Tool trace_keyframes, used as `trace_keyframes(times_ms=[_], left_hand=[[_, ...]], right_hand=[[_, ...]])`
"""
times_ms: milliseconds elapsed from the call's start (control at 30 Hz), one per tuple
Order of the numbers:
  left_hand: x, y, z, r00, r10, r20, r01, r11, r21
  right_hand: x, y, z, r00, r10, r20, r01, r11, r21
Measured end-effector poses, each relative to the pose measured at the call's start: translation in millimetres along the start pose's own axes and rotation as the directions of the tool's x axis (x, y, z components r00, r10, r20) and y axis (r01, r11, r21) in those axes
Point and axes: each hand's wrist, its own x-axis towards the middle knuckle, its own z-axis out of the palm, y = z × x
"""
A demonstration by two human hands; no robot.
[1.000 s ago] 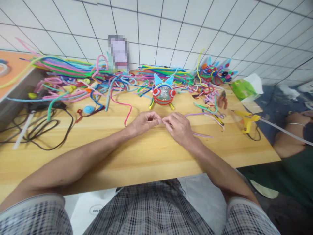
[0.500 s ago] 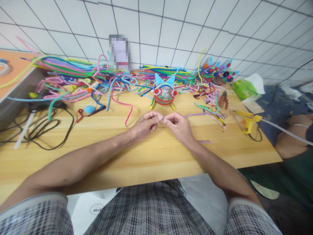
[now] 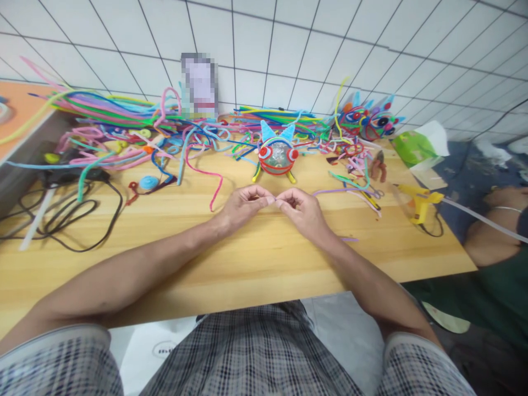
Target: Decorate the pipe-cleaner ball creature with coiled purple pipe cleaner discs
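Observation:
My left hand (image 3: 243,205) and my right hand (image 3: 303,210) meet fingertip to fingertip just above the wooden table (image 3: 231,258). Between the pinched fingers is a short stretch of a purple pipe cleaner (image 3: 273,201), mostly hidden by the fingers; its tail (image 3: 350,239) shows on the table past my right wrist. Just beyond the hands stands a pipe-cleaner creature (image 3: 276,154) with a red rim, blue ears and yellow feet.
A heap of coloured pipe cleaners (image 3: 124,132) fills the back of the table. Black cables (image 3: 70,214) lie at the left. Pliers (image 3: 377,165) and a yellow glue gun (image 3: 421,199) lie at the right, beside a green packet (image 3: 412,147). Another person's arm (image 3: 490,220) is at the right edge.
Both hands have kept pinching and working the purple pipe cleaner, shifting slightly away from me. Less of its tail lies on the table beyond my right wrist than a second ago.

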Motion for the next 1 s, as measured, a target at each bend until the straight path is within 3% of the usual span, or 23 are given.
trace_keyframes(times_ms=[133, 233, 367, 467, 567, 800, 1000], left_hand=[[-6.6, -0.2, 14.4, 0.988, -0.142, -0.053, 0.124, 0.959, -0.254], [-2.8, 3.6, 11.1, 0.988, -0.151, 0.019, 0.151, 0.962, -0.229], [7.6, 13.5, -6.8, 0.993, -0.027, 0.111, 0.016, 0.995, 0.094], [10.6, 19.5, -15.8, 0.981, 0.088, 0.173, -0.139, 0.942, 0.306], [9.8, 23.8, -18.2, 0.969, 0.160, 0.190, -0.227, 0.880, 0.417], [10.2, 44.9, -25.1, 0.940, 0.300, 0.163, -0.341, 0.809, 0.479], [6.7, 65.3, -27.2, 0.922, 0.386, 0.009, -0.371, 0.880, 0.297]], right_hand=[[0.7, 2.0, 7.1, 0.994, 0.105, 0.006, -0.104, 0.979, 0.176], [2.7, -0.5, 3.7, 0.991, 0.129, 0.021, -0.131, 0.977, 0.170], [5.2, -9.5, -5.6, 0.993, 0.110, 0.043, -0.110, 0.994, 0.013], [6.0, -17.0, -8.2, 0.998, 0.048, 0.048, -0.042, 0.992, -0.116], [8.4, -22.7, -9.1, 0.998, -0.017, 0.056, 0.028, 0.978, -0.209], [27.8, -46.6, -18.0, 0.985, -0.097, 0.144, 0.131, 0.961, -0.244], [51.2, -70.4, -15.1, 0.989, -0.001, 0.148, 0.006, 0.999, -0.039]])
